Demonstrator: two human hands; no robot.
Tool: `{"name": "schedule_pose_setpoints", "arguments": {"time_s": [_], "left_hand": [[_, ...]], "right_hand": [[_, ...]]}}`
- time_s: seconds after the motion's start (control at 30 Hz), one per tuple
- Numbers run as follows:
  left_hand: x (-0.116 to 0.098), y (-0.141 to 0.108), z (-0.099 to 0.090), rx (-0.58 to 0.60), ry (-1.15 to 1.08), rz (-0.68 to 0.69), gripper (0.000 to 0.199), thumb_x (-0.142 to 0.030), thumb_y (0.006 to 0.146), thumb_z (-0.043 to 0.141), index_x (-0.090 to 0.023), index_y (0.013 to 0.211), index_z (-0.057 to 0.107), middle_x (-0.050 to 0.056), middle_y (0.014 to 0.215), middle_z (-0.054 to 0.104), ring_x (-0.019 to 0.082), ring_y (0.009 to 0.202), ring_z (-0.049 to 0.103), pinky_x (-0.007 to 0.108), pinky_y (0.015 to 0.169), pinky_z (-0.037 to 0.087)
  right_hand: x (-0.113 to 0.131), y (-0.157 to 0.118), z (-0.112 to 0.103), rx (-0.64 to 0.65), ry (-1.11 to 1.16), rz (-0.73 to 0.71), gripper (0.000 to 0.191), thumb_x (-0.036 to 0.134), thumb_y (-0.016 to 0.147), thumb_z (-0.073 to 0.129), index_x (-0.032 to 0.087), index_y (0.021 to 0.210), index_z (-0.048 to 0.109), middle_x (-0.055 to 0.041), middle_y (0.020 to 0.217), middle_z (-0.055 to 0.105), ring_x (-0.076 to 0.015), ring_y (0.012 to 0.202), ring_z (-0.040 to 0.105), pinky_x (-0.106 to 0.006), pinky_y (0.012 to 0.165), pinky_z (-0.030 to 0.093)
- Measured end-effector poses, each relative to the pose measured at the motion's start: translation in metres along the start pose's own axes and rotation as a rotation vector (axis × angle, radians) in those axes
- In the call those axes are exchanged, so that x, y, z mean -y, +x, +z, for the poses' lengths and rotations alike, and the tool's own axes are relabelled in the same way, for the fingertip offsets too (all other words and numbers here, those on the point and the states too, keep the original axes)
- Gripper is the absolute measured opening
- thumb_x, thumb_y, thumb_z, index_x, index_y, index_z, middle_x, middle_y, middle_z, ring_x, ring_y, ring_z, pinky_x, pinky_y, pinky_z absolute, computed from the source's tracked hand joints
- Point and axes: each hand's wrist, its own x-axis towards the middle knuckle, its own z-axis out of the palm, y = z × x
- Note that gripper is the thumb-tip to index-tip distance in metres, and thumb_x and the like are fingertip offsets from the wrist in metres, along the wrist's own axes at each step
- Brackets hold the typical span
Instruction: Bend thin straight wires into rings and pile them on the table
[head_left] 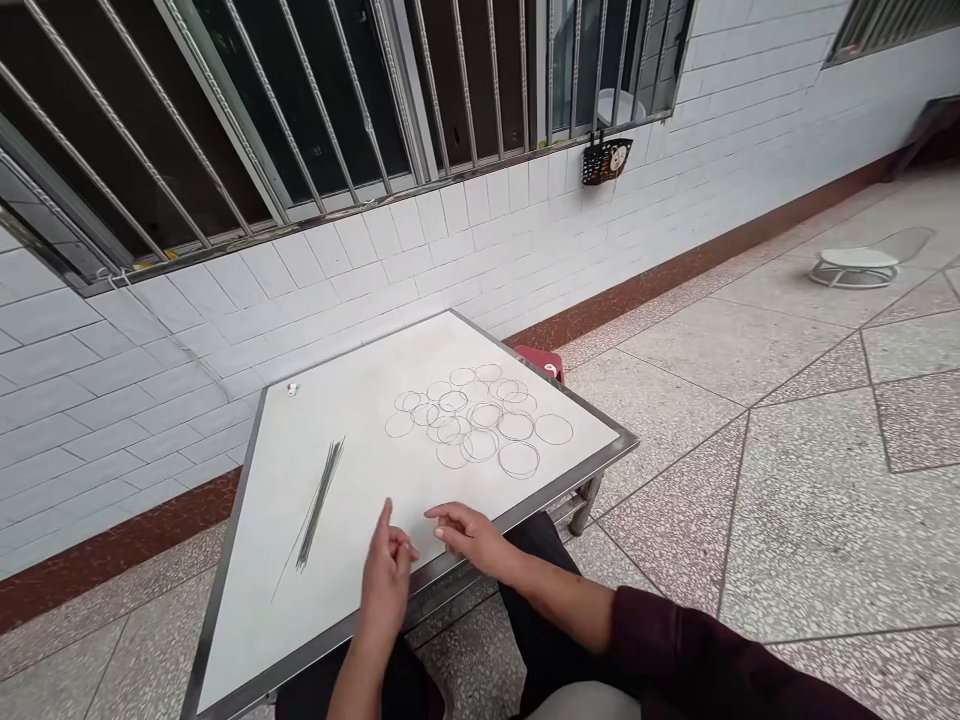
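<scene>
My left hand is over the near edge of the white table, its index finger stretched out and the other fingers loosely bent. Across a small gap, my right hand has its index finger pointing left and its thumb apart. I see nothing held in either hand. Beyond them, several thin wire rings lie flat and overlapping on the right half of the table. A bundle of straight thin wires rests left of my left hand, with one wire splayed toward the near left.
The white table has a metal rim and stands against a tiled wall. A small white-and-red object sits at its far left corner. A red stool shows behind it. A low white chair stands farther right.
</scene>
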Motion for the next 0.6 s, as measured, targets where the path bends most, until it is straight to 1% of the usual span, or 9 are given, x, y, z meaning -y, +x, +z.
{"name": "schedule_pose_setpoints", "arguments": {"time_s": [0.03, 0.07, 0.13, 0.2, 0.27, 0.37, 0.43, 0.5, 0.6], "left_hand": [[-0.004, -0.007, 0.007, 0.027, -0.044, -0.002, 0.065, -0.035, 0.095, 0.04, -0.018, 0.156, 0.025, 0.001, 0.087, 0.059, 0.017, 0.069, 0.066, 0.036, 0.073, 0.057], [-0.007, -0.013, 0.013, 0.052, -0.084, -0.004, 0.066, -0.036, 0.095, 0.04, -0.018, 0.156, 0.023, 0.001, 0.085, 0.059, 0.017, 0.067, 0.065, 0.036, 0.07, 0.056], [-0.011, -0.022, 0.02, 0.094, -0.149, -0.011, 0.069, -0.038, 0.094, 0.043, -0.02, 0.157, 0.022, 0.0, 0.083, 0.058, 0.018, 0.064, 0.063, 0.036, 0.066, 0.055], [-0.013, -0.026, 0.022, 0.122, -0.194, -0.018, 0.07, -0.039, 0.093, 0.044, -0.02, 0.157, 0.024, 0.001, 0.082, 0.058, 0.018, 0.065, 0.062, 0.037, 0.066, 0.054], [-0.014, -0.028, 0.019, 0.145, -0.224, -0.022, 0.068, -0.04, 0.093, 0.046, -0.021, 0.156, 0.028, 0.001, 0.083, 0.059, 0.018, 0.066, 0.062, 0.037, 0.068, 0.054], [-0.018, -0.03, 0.009, 0.181, -0.252, -0.033, 0.063, -0.042, 0.091, 0.05, -0.023, 0.15, 0.042, 0.002, 0.086, 0.062, 0.018, 0.066, 0.062, 0.036, 0.069, 0.053], [-0.021, -0.033, 0.0, 0.193, -0.261, -0.049, 0.06, -0.041, 0.089, 0.053, -0.023, 0.146, 0.049, 0.002, 0.087, 0.063, 0.017, 0.065, 0.061, 0.036, 0.069, 0.053], [-0.023, -0.037, -0.013, 0.188, -0.265, -0.073, 0.058, -0.041, 0.088, 0.055, -0.023, 0.143, 0.053, 0.002, 0.087, 0.063, 0.016, 0.066, 0.061, 0.035, 0.072, 0.053], [-0.02, -0.042, -0.037, 0.134, -0.273, -0.118, 0.058, -0.041, 0.087, 0.057, -0.024, 0.142, 0.053, 0.001, 0.087, 0.062, 0.016, 0.068, 0.061, 0.034, 0.075, 0.051]], "right_hand": [[0.003, -0.005, 0.003, 0.011, 0.086, 0.032, 0.038, 0.04, 0.104, 0.039, 0.015, 0.128, 0.055, -0.0068, 0.094, 0.068, -0.0126, 0.069, 0.064, -0.025, 0.061, 0.053], [0.005, -0.01, 0.006, 0.028, 0.169, 0.059, 0.041, 0.047, 0.103, 0.04, 0.015, 0.122, 0.057, -0.005, 0.088, 0.068, -0.012, 0.067, 0.064, -0.024, 0.058, 0.052], [0.01, -0.017, 0.007, 0.062, 0.316, 0.103, 0.048, 0.059, 0.096, 0.047, 0.015, 0.107, 0.063, -0.0027, 0.078, 0.067, -0.012, 0.063, 0.063, -0.024, 0.058, 0.051], [0.014, -0.022, 0.006, 0.076, 0.437, 0.136, 0.052, 0.066, 0.089, 0.054, 0.015, 0.098, 0.064, -0.0016, 0.073, 0.067, -0.0124, 0.062, 0.062, -0.027, 0.061, 0.052], [0.018, -0.023, 0.001, 0.071, 0.528, 0.162, 0.053, 0.068, 0.084, 0.06, 0.016, 0.092, 0.063, -0.001, 0.071, 0.066, -0.0127, 0.062, 0.062, -0.028, 0.063, 0.051], [0.025, -0.024, -0.007, 0.037, 0.62, 0.19, 0.048, 0.064, 0.081, 0.066, 0.016, 0.085, 0.063, -0.0009, 0.072, 0.067, -0.0134, 0.064, 0.064, -0.029, 0.067, 0.05], [0.029, -0.024, -0.014, -0.004, 0.662, 0.212, 0.045, 0.061, 0.079, 0.069, 0.016, 0.083, 0.064, -0.0015, 0.075, 0.068, -0.014, 0.066, 0.065, -0.029, 0.067, 0.049], [0.032, -0.024, -0.022, -0.063, 0.698, 0.241, 0.043, 0.059, 0.078, 0.072, 0.017, 0.082, 0.065, -0.0017, 0.077, 0.069, -0.0142, 0.067, 0.065, -0.028, 0.066, 0.048], [0.036, -0.024, -0.034, -0.172, 0.746, 0.28, 0.039, 0.055, 0.077, 0.075, 0.018, 0.082, 0.065, -0.0022, 0.081, 0.07, -0.0142, 0.07, 0.065, -0.028, 0.069, 0.047]]}}
